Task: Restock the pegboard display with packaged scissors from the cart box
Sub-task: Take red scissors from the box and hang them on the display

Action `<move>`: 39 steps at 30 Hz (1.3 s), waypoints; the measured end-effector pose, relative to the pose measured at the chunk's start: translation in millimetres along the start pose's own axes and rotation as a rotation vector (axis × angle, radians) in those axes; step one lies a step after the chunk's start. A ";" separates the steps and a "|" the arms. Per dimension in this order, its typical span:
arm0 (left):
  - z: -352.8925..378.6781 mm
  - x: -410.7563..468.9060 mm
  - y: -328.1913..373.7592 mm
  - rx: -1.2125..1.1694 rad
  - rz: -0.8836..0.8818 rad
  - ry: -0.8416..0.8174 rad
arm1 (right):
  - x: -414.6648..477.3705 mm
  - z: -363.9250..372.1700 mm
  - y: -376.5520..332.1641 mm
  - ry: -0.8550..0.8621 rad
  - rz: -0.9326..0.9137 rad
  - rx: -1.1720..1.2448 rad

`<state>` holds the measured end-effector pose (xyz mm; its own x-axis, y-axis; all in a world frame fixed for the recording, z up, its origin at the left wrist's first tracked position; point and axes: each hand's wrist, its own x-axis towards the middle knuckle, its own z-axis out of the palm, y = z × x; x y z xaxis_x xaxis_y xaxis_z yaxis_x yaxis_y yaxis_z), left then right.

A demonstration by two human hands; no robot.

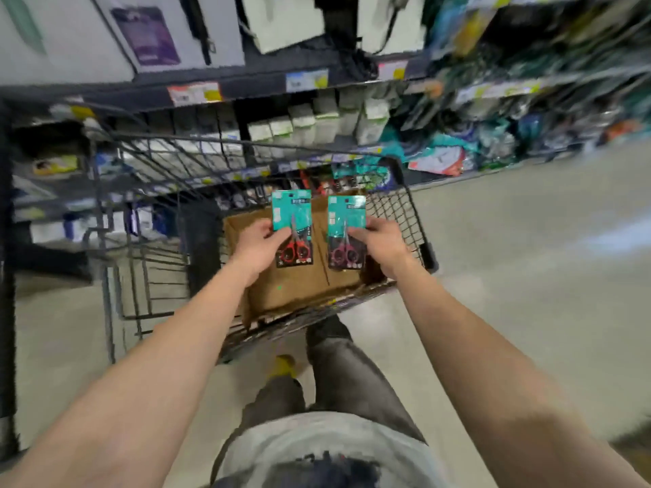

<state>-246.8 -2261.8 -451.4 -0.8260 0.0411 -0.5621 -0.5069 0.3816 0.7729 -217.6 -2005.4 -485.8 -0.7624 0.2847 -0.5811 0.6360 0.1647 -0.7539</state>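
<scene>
My left hand grips a teal-carded pack of red-handled scissors by its left edge. My right hand holds a second teal pack with pink-handled scissors by its right edge. Both packs are upright, side by side, just above a brown cardboard box that sits in the black wire cart. More packaged goods lie in the cart beyond the box, too blurred to identify. The pegboard display with hanging teal packages is at the upper right, blurred.
Store shelves with white boxes and price tags run across the top, behind the cart. Grey floor opens to the right of the cart. My legs and a yellow-toed shoe stand just behind the cart's near edge.
</scene>
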 end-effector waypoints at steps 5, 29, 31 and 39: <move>36.4 -43.6 64.5 0.081 0.196 -0.128 | -64.5 -73.4 -20.3 0.161 -0.059 0.156; 490.3 -108.4 418.4 0.093 0.623 -0.491 | -126.7 -616.2 -24.9 0.605 -0.336 0.413; 527.3 -113.7 446.8 0.068 0.627 -0.486 | -118.9 -661.3 -29.2 0.608 -0.351 0.416; 653.8 -93.3 543.9 0.027 0.704 -0.437 | -49.5 -808.1 -56.1 0.675 -0.415 0.386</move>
<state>-284.4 -1454.3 -171.0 -0.7752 0.6315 -0.0175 0.1035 0.1543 0.9826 -119.4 -1265.5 -167.0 -0.6125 0.7901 -0.0244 0.1462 0.0829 -0.9858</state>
